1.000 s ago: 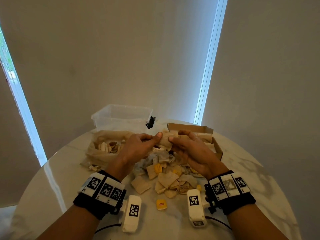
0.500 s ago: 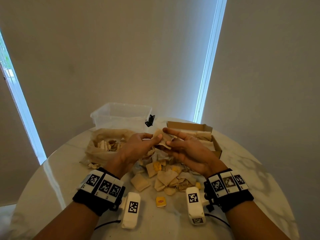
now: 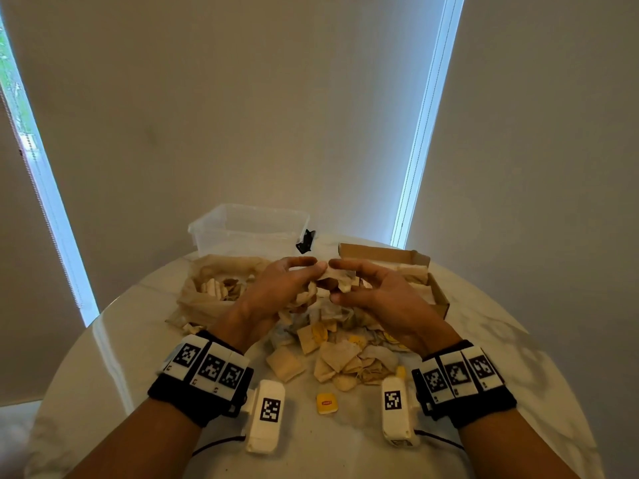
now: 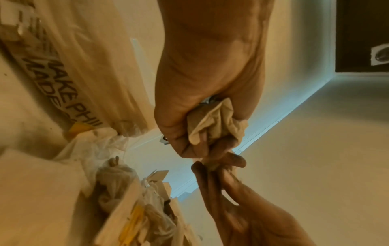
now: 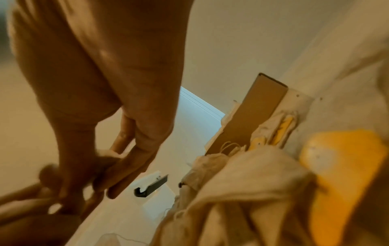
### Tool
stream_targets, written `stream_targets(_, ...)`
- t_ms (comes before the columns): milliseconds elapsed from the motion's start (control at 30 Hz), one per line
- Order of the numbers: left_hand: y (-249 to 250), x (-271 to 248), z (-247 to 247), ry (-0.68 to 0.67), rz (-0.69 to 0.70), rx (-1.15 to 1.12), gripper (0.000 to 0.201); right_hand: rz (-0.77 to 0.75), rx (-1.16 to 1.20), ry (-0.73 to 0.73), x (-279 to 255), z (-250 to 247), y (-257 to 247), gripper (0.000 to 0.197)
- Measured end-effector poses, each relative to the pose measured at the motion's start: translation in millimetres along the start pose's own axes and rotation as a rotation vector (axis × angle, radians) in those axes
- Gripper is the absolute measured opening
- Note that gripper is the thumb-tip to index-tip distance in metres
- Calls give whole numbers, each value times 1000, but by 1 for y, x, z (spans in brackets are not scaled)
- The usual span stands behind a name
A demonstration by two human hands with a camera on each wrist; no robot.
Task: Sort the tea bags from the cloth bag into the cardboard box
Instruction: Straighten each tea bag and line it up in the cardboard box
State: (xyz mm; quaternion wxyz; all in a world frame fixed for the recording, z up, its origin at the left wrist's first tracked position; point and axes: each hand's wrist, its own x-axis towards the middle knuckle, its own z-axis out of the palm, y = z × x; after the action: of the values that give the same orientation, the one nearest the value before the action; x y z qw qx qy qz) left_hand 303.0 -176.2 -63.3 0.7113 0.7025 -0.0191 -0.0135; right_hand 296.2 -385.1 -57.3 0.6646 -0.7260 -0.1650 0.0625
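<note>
**A:** How far along are you?

**B:** Somewhere in the middle, by the look of it. In the head view your left hand [image 3: 276,288] and right hand [image 3: 377,295] meet at centre frame, both pinching one crumpled tea bag [image 3: 332,280] held above the pile of tea bags [image 3: 332,347] on the worktop [image 3: 103,357]. The left wrist view shows your left grip curled round a wad of bags, with the right fingertips [image 4: 200,166] nipping the lower end.

**A:** What's done, and what's left?

**B:** The cardboard box [image 3: 420,259], right of centre, already has pale bags lying in it. The cloth bag [image 3: 207,288], left of centre, sits open with more bags showing inside (so it isn't emptied), and the loose heap below your hands is large. Most of the sorting looks to be ahead of you.

**A:** Anything you can't make out?

**B:** Your right hand hides the near part of the box, so I can't tell how full it is. The right wrist view is blurred; I can't say whether you hold one bag or several tangled together. A clear plastic tub [image 3: 249,226] stands behind, its contents unclear.
</note>
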Motion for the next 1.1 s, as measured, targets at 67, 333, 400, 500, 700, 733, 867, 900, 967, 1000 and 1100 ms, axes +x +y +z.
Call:
stream_targets(67, 1, 1, 0, 1, 5, -64, 65, -40, -84, 58, -1, 1, 0, 31)
stream_targets(333, 7, -6, -1, -31, 16, 327, 44, 140, 251, 144, 3, 2, 3, 31)
stream_targets(400, 5, -8, 0, -77, -18, 456, 42, 205, 345, 153, 5, 2, 4, 33)
stream_targets(500, 4, -7, -1, -73, -28, 531, 35, 321, 484, 126, 7, -2, 6, 36)
stream_targets(700, 5, -2, -3, -3, -60, 601, 39, 417, 603, -70, 4, -7, 0, 52)
stream_targets(733, 5, -1, -3, -7, -63, 598, 38, 424, 611, -70, 4, -7, 0, 57)
stream_targets(867, 4, 2, -4, -15, -46, 581, 29, 435, 594, -79, 5, -8, 1, 61)
stream_targets(900, 5, 2, -3, -12, -44, 572, 30, 433, 567, -80, 5, -8, 0, 56)
stream_targets(967, 6, 2, -3, -3, -42, 543, 37, 426, 522, -68, 3, -13, -4, 46)
stream_targets(1000, 6, 0, -5, 10, -45, 514, 43, 416, 506, -61, 4, -18, -8, 44)
stream_targets(1100, 8, -3, -9, 33, -52, 432, 49, 345, 415, 37, 12, -49, -31, 44)
